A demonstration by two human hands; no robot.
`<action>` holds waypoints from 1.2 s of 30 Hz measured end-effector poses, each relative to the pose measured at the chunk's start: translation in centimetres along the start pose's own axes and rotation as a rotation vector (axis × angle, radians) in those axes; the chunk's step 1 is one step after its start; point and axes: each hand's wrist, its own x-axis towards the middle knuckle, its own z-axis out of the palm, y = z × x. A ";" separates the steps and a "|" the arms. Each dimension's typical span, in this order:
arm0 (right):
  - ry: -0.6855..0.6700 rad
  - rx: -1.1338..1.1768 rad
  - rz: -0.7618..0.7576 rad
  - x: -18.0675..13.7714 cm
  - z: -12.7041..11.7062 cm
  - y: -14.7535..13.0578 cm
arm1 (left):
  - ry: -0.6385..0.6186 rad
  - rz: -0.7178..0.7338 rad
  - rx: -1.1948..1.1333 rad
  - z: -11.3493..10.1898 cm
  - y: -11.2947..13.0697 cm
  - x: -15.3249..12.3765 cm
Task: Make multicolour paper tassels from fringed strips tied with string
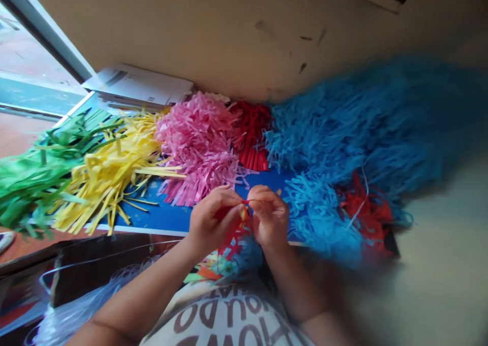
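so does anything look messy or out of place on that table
Mostly orderly: fringed paper lies sorted by colour. The odd spot is a red bundle tangled into the blue heap at the right, apart from the red pile by the wall. Both hands pinch a red strip.

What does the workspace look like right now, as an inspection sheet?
Surface: blue table top, mostly covered.
Job's things: red paper strip, pinched between both hands.
Clutter: fringed paper heaps in green, yellow, pink, red, blue; stacked papers.
Grippers: left hand and right hand closed on the strip.
Cables: nothing seen.
Surroundings: beige wall; clear plastic bag.
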 end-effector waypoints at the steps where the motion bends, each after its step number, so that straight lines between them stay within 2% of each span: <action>1: -0.007 0.007 -0.012 0.0 0.1 0.0 | 0.014 -0.044 -0.037 0.1 0.0 0.1; 4: -0.026 -0.042 -0.027 -0.1 -0.2 0.1 | -0.030 -0.199 -0.125 0.0 -0.2 0.5; 6: -0.081 -0.135 -0.010 0.4 -1.7 0.2 | -0.107 -0.287 -0.190 -0.6 -0.4 1.0; 7: -0.099 -0.208 0.008 1.1 -3.0 0.4 | -0.115 -0.333 -0.239 -1.2 -0.6 1.3; 9: -0.073 -0.462 0.067 3.4 -6.8 1.2 | -0.053 -0.457 -0.375 -2.4 -1.0 1.8; 11: 0.087 -0.930 0.114 6.6 -11.3 2.6 | 0.007 -0.593 -0.505 -3.4 -1.5 2.1; 12: 0.075 -1.200 0.154 8.2 -13.3 3.3 | 0.010 -0.645 -0.554 -3.7 -1.6 2.2; 14: 0.038 -1.336 0.182 11.1 -16.4 4.9 | -0.020 -0.726 -0.600 -3.5 -1.9 2.0; 17: -0.039 -1.401 0.203 13.2 -18.0 6.4 | -0.066 -0.796 -0.596 -2.3 -2.0 1.5; 21: -0.078 -1.461 0.196 12.7 -17.4 4.8 | -0.092 -0.776 -0.488 -2.1 -2.5 0.9; 24: 0.000 -1.405 0.049 10.3 -15.3 1.8 | -0.107 -0.690 -0.389 -2.8 -2.4 0.6; 26: 0.007 -1.120 -0.040 7.5 -12.4 0.2 | -0.131 -0.613 -0.329 -2.8 -2.1 0.4; 29: -0.083 -0.547 0.120 2.9 -6.7 0.0 | -0.173 -0.501 -0.214 -2.0 -1.4 0.2; 31: -0.047 -0.304 0.234 0.7 -3.7 0.9 | -0.179 -0.424 -0.136 -1.5 -1.0 0.1; 33: 0.030 -0.169 0.316 -0.5 -2.2 1.6 | -0.174 -0.369 -0.079 -1.3 -0.6 -0.1; 36: 0.126 -0.104 0.349 -1.3 -1.8 1.9 | -0.177 -0.341 -0.029 -1.6 -0.2 -0.3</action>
